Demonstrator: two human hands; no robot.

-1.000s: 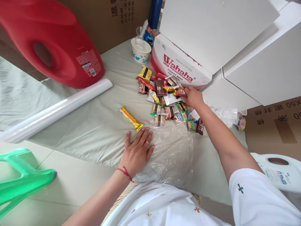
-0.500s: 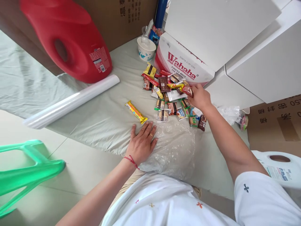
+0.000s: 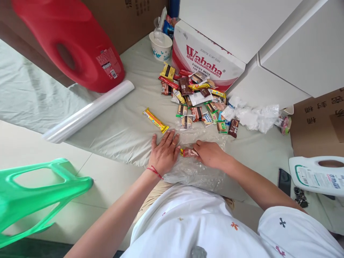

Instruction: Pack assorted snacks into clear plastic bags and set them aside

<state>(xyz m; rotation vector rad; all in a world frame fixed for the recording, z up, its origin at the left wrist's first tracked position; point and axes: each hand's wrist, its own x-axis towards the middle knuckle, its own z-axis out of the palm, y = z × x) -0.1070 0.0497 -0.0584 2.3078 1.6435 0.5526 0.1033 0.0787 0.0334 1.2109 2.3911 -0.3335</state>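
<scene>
Red-brown plastic-wrapped snack (image 3: 190, 153) sits pinched in the right hand (image 3: 209, 153) over a clear plastic bag (image 3: 195, 174), left hand (image 3: 164, 154) flat, a blue-patterned white bowl (image 3: 161, 53) holding transparent plastic (image 3: 159, 36).

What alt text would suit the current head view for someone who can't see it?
The right hand holds a reddish snack packet over a clear plastic bag; the left hand rests palm-down close by. Beyond them, a yellow snack bar and a pile of wrapped snacks lie on a pale green cloth, near a Wahaha box.
</scene>
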